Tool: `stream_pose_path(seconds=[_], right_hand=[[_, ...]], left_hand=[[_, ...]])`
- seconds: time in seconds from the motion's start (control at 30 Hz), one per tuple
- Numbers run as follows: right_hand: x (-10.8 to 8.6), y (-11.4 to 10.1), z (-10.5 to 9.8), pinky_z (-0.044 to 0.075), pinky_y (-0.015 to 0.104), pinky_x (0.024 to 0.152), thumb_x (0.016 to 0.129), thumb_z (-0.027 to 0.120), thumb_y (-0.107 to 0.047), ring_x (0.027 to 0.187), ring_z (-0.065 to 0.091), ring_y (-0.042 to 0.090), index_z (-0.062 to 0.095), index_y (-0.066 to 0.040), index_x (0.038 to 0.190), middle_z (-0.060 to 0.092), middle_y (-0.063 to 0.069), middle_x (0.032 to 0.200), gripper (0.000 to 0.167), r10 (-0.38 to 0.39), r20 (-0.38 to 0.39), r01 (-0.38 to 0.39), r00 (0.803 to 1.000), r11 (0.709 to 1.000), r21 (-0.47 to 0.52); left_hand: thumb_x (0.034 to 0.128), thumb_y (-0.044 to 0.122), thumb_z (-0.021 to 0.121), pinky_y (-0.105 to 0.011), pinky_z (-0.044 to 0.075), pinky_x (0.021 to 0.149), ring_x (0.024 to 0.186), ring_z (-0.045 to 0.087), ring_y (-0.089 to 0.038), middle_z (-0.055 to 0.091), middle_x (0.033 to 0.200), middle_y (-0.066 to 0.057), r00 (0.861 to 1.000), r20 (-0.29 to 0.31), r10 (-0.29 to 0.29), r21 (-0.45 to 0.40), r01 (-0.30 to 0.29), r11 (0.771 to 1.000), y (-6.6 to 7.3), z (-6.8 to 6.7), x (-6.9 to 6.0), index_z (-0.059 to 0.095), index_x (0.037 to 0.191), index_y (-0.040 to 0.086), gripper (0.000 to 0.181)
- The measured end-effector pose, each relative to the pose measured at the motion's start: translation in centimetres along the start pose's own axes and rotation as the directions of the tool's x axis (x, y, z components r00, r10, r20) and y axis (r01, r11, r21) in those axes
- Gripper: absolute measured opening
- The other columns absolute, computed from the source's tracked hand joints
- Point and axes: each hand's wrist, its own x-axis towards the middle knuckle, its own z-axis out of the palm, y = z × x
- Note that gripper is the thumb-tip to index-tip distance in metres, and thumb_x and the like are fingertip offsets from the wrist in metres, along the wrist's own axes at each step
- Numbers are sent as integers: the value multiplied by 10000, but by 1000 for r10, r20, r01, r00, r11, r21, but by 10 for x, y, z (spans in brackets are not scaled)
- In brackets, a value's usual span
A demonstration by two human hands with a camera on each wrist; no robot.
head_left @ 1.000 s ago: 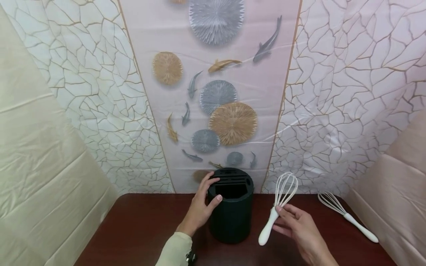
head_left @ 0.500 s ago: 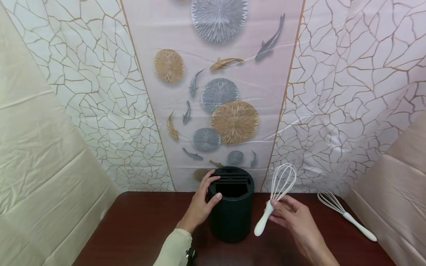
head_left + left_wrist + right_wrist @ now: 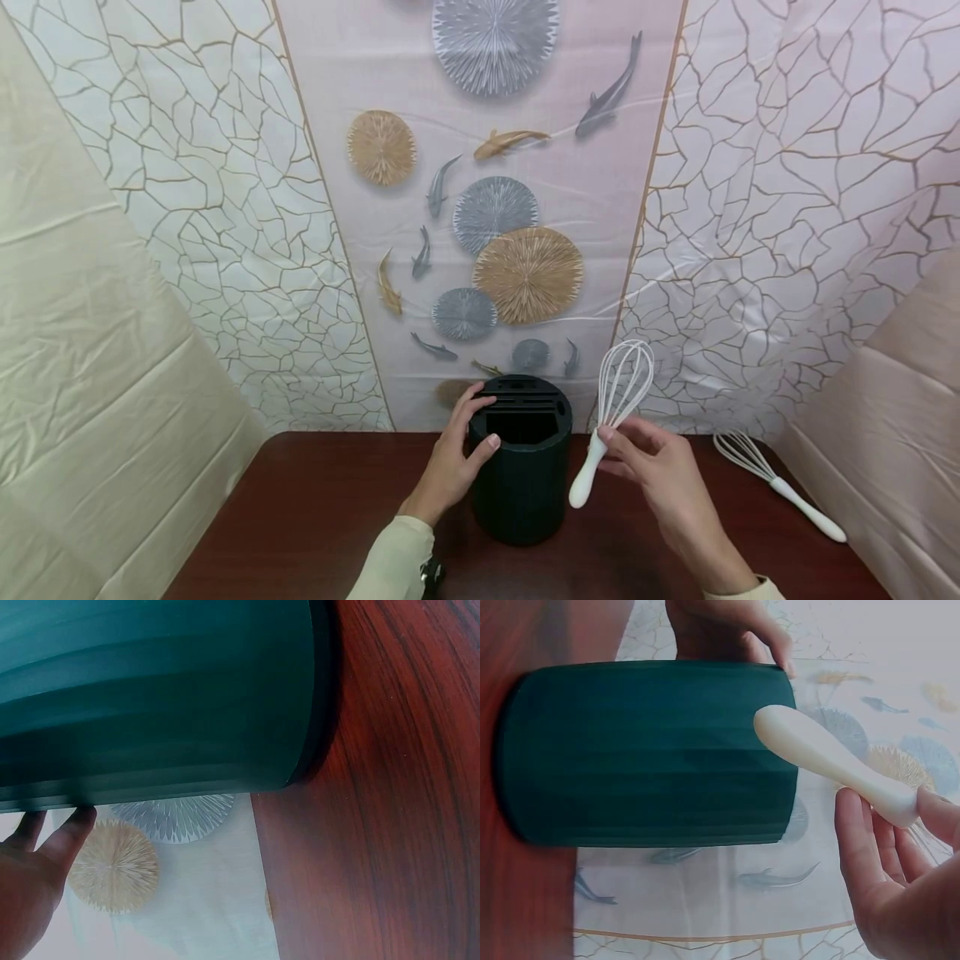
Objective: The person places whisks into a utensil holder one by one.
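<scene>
A dark green, round utensil holder (image 3: 519, 492) stands upright on the table, its top divided into a large opening and narrow slots. My left hand (image 3: 448, 471) grips its upper left side, thumb at the near rim and fingers at the far rim. Just right of the holder, my right hand (image 3: 663, 475) pinches a white whisk (image 3: 588, 479) where handle and wires meet. The whisk tilts, wires up and handle end down toward the left, above the table. In the right wrist view the whisk handle (image 3: 817, 754) shows before the holder (image 3: 645, 754), apart or touching I cannot tell.
A second white whisk (image 3: 808, 510) lies at the table's right side, near a beige cloth wall (image 3: 892, 417). The dark red wooden table (image 3: 315, 517) ends at a patterned backdrop (image 3: 525, 192) behind the holder. Another cloth wall (image 3: 97, 400) rises on the left.
My right hand has raised the whisk and brought it left, closer to the holder. The left hand stays on the holder, which has not visibly moved.
</scene>
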Motion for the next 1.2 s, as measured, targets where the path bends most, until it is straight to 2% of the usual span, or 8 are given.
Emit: stream_pose_path(seconds=[0.37,0.6,0.67,0.8,0.97,1.2], right_hand=[[8,-20,10,617,365,875,1035,715,-220,933,767,160,660,90,1286,730,124,1123,403,-59,19,60,998,996,-66],[14,-36,17,592,271,885,1022,736,-273,894,777,142,677,59,1249,750,121,1138,407,-74,36,78,997,986,-150],[16,-39,20,591,271,886,1026,730,-263,899,775,137,670,55,1250,744,130,1142,394,-89,46,94,995,985,-147],[20,-42,26,614,318,859,1038,708,-191,942,757,92,623,51,1302,708,188,1167,369,-148,63,154,987,981,-120],[25,-46,33,629,350,817,1029,705,-112,998,744,54,513,29,1452,660,238,1267,485,-218,81,226,973,969,-102],[32,-53,44,636,364,784,993,738,-53,945,755,82,553,34,1384,684,215,1243,441,-283,77,290,956,951,-106]], left_hand=[[1084,386,587,-702,311,1169,1597,221,-221,185,1760,30,1000,5,-7,-3,7,1000,0,0,0,427,1583,345,525],[1083,399,587,-696,311,1173,1595,223,-213,187,1759,39,1000,-1,-6,-3,6,1000,-2,0,0,426,1574,372,518],[1083,404,587,-698,309,1173,1593,227,-209,190,1758,44,1000,-3,-5,-3,5,1000,-2,-1,1,428,1573,371,516],[1082,411,590,-694,309,1175,1591,225,-193,191,1757,57,1000,-3,-11,-5,11,1000,-3,0,0,431,1570,375,515],[1083,415,587,-691,304,1180,1600,204,-202,186,1759,51,1000,2,-14,-4,14,1000,-3,1,0,426,1573,377,517],[1077,423,593,-682,309,1182,1594,224,-198,190,1756,69,1000,-4,-16,-5,16,1000,0,0,-1,434,1569,375,519]])
